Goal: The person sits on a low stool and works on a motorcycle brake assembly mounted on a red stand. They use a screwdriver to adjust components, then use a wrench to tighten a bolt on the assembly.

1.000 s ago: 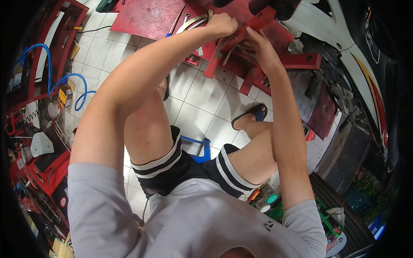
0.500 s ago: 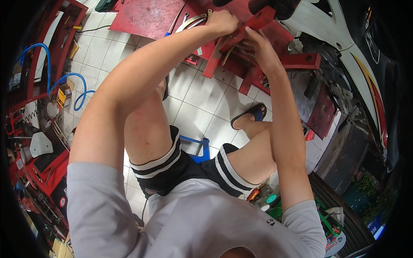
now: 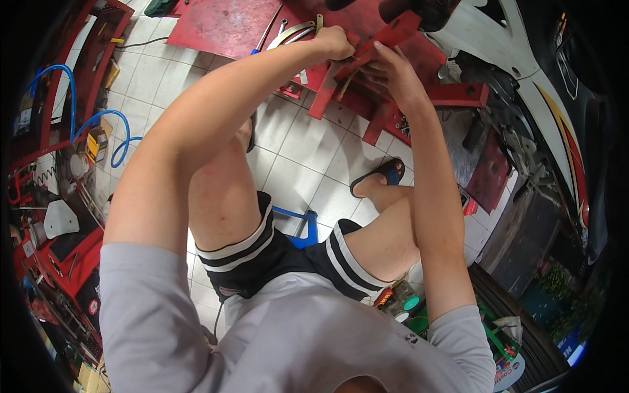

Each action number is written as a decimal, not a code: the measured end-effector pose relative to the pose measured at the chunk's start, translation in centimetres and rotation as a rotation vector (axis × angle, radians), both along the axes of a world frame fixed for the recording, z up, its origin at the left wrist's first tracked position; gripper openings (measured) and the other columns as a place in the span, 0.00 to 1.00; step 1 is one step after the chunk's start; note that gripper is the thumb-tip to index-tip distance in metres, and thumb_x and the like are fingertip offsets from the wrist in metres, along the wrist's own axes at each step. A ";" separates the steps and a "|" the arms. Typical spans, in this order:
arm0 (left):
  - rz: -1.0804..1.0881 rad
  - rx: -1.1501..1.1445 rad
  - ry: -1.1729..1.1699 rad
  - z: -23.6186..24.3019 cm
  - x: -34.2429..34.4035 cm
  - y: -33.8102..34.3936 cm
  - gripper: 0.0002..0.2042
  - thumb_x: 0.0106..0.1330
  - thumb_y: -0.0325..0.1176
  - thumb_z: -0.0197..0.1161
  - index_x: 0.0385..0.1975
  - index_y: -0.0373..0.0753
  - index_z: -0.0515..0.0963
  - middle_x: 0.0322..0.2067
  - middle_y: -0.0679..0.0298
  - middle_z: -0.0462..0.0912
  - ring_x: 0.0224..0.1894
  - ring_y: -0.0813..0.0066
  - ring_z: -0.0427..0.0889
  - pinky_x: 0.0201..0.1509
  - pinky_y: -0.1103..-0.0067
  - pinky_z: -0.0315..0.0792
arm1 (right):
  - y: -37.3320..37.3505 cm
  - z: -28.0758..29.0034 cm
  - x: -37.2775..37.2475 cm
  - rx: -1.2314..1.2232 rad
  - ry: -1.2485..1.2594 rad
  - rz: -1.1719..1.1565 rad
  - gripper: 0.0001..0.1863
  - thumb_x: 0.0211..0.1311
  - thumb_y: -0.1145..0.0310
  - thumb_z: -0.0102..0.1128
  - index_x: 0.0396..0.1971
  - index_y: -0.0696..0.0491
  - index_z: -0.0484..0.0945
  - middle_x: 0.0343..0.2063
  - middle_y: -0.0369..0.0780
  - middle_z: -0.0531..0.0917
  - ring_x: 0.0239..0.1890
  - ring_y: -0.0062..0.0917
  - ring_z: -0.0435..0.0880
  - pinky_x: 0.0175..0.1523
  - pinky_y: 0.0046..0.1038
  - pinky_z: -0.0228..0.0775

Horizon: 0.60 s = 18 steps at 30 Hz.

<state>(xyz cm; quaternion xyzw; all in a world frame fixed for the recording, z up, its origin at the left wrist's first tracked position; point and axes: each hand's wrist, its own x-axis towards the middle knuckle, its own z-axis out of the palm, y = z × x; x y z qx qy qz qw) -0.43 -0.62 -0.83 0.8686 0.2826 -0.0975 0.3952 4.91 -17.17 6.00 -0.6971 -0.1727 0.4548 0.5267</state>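
**Both hands on red metal arm at top of view**

Left hand (image 3: 335, 43) at approx 12 o'clock, fingers curled tight together in a fist, knuckles up, against the lower end of the red metal arm (image 3: 386, 38). Can't tell exactly what it grips inside the fist; a thin metal piece pokes out below it. Right hand (image 3: 392, 69) just beside, at 1 o'clock, fingers partly bent and closed round the underside of the same arm, thumb side towards the left hand. The two hands nearly touch.

The arm is tilted, rising towards 1 o'clock, sitting over a red frame (image 3: 400, 111) on the tiled floor (image 3: 308, 157). Curved metal strip and spanners (image 3: 291, 29) lie on a red plate (image 3: 223, 26) at 11 o'clock, near left hand. Blue hose (image 3: 98, 124) coils at 9 o'clock. White bodywork w/ red-yellow stripe (image 3: 557, 111) at 2–3 o'clock. Sandalled foot (image 3: 380, 178) near centre-right.

Vs 0.5 s ago: hands, arm, forearms in same spots; grip unchanged, no visible shift. Same vs 1 s ago.
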 end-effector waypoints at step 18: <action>-0.162 -0.172 -0.054 -1.7 0.5 2.0 0.14 0.51 0.40 0.68 0.26 0.33 0.83 0.24 0.58 0.83 0.29 0.69 0.83 0.37 0.76 0.75 | -0.3 -0.7 0.4 0.013 0.003 -0.019 0.38 0.52 0.42 0.63 0.59 0.47 0.66 0.46 0.40 0.75 0.48 0.29 0.75 0.56 0.32 0.63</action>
